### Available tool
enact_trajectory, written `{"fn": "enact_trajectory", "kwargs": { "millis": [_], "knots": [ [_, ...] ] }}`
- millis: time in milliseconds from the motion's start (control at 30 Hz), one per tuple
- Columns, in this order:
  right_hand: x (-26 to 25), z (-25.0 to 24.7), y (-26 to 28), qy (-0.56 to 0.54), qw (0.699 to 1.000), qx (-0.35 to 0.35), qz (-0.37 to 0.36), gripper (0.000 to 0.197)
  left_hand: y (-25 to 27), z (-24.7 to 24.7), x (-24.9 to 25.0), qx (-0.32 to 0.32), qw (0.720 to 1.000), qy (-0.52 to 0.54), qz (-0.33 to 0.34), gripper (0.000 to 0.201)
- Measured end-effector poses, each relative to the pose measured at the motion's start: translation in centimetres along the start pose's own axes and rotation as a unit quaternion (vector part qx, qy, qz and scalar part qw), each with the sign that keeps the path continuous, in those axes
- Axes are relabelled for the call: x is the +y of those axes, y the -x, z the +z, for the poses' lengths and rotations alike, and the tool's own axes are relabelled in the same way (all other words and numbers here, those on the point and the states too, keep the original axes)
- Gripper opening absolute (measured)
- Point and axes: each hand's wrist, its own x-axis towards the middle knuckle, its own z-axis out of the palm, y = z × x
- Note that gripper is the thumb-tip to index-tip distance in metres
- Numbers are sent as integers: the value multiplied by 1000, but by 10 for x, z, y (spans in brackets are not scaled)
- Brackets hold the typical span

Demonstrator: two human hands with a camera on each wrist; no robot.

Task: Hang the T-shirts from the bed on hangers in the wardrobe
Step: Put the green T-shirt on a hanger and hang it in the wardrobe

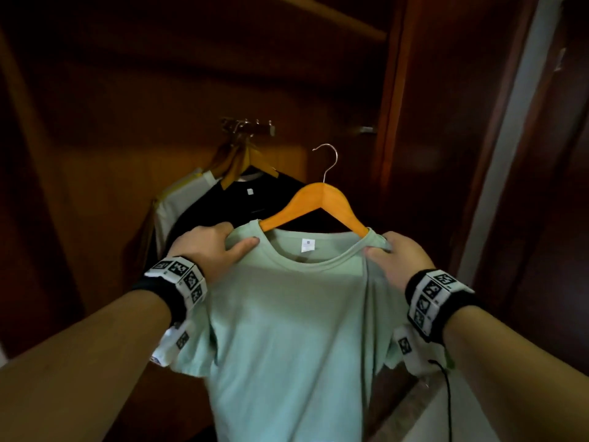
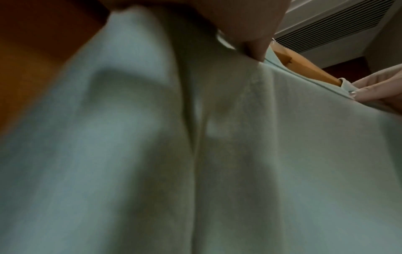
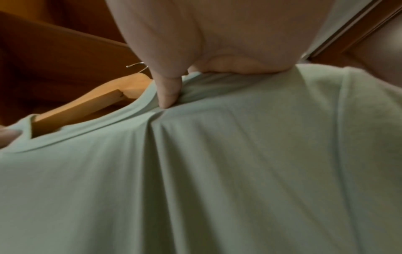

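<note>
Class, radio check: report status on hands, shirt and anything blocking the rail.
Left hand and right hand grip green T-shirt at shoulders. Shirt on wooden hanger, hook not yet on rail. Black T-shirt hangs close behind.

neck label blurred, no readable text

Black wristbands carry white marker-printed blocks, one cabled.
</note>
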Motion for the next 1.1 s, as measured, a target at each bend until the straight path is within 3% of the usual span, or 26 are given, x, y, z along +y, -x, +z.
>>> {"fn": "enact_trajectory", "kwargs": {
  "millis": [200,533,767,933,1100],
  "knots": [
    [-16,18,-91,-3,998,-2,-60,25,-66,-1,-11,45,998,-32,-30,62],
    [-16,25,-231,13,995,-23,-99,22,-174,28,-9,60,997,-26,-37,54],
    [-15,69,-307,-28,984,-87,-155,22,-201,41,-18,62,990,-62,-112,63],
    [-26,86,-357,-41,963,-139,-228,23,-197,40,-12,88,975,-97,-178,72],
    [-43,100,-390,-61,941,-164,-290,21,-180,33,6,91,958,-118,-247,69]
  ]
}}
